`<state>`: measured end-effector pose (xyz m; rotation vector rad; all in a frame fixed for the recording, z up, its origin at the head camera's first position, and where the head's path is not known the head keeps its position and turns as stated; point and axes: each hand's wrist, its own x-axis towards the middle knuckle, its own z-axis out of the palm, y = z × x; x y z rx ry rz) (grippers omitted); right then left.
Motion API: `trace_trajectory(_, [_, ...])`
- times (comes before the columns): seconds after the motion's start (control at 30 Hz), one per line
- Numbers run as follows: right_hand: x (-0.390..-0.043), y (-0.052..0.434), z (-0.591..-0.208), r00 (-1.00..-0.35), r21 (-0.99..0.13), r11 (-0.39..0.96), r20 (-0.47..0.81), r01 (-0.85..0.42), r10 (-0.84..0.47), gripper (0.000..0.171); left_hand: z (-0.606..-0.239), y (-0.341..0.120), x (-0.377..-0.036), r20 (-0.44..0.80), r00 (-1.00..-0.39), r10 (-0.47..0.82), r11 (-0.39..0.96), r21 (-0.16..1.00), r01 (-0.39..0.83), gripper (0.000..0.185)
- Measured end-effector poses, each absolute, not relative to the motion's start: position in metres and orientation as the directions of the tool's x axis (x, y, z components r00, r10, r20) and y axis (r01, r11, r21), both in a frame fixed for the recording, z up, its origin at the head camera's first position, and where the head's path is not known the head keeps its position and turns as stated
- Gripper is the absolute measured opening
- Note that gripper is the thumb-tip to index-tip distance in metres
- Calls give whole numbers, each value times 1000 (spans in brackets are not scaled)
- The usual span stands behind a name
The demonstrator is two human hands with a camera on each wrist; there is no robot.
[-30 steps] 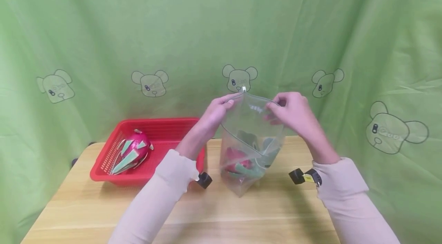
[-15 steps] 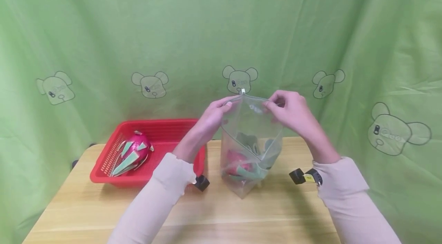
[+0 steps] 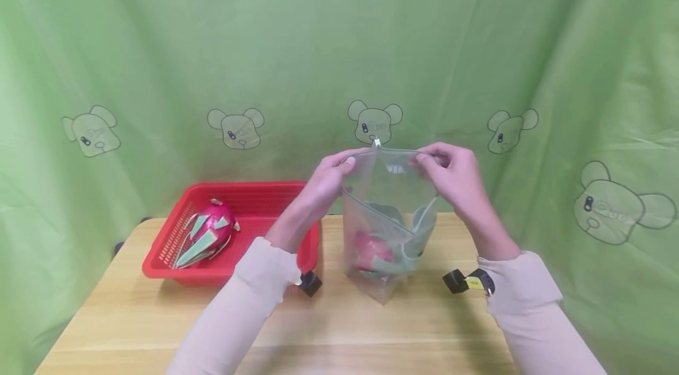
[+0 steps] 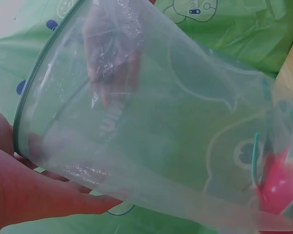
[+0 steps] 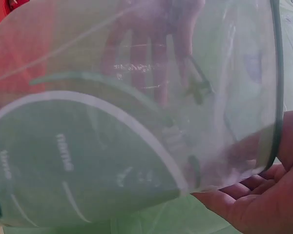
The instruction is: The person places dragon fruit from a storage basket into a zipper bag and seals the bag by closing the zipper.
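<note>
A clear zip bag [image 3: 389, 192] with a green-edged mouth stands on the table in the head view, its mouth spread apart. Inside, low down, lies a pink dragon fruit [image 3: 371, 251] with green scales; it also shows through the plastic in the left wrist view. My left hand [image 3: 325, 179] holds the left side of the rim, thumb over the edge and fingers along the outside. On the other side my right hand [image 3: 457, 174] pinches the rim between thumb and fingers. A pale zip slider [image 3: 377, 142] sits at the back corner of the mouth.
Left of the bag stands a red plastic basket [image 3: 254, 187], and a second dragon fruit [image 3: 211, 230] lies in it. The wooden table [image 3: 339, 339] reaches back to a green curtain [image 3: 297, 39] printed with bear heads.
The bag's lower part has swung slightly right and its fruit has shifted a little. Both hands keep their hold on the rim. The head view has moved slightly.
</note>
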<state>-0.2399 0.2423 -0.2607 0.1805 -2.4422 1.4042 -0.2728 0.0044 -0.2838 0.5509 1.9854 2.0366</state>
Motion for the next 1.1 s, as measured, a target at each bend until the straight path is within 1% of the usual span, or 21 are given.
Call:
trace_trajectory(0.13, [-235,241,-260,-953,-900,348,298,-262,50,26,-281,6,-268,110,-902,419,-58,994,94,39])
trace_trajectory(0.4, [-231,238,-262,-954,-932,237,294,-272,63,21,-279,11,-262,112,-915,387,-21,993,113,37])
trace_trajectory(0.57, [-232,233,-268,-949,-952,95,298,-290,100,16,-282,11,-258,156,-909,387,-9,986,165,38])
trace_trajectory(0.63, [-233,233,-270,-951,-957,13,291,-291,102,15,-283,10,-258,163,-906,391,-14,985,171,39])
trace_trajectory(0.8, [-235,233,-276,-961,-955,-120,264,-273,85,20,-287,7,-258,165,-905,392,-33,986,165,40])
trace_trajectory(0.97, [-236,233,-282,-953,-937,-174,289,-301,93,23,-294,2,-257,192,-893,407,-2,978,209,40])
trace_trajectory(1.1, [-237,231,-285,-935,-904,-241,327,-352,137,21,-298,-4,-255,224,-877,424,30,965,261,40])
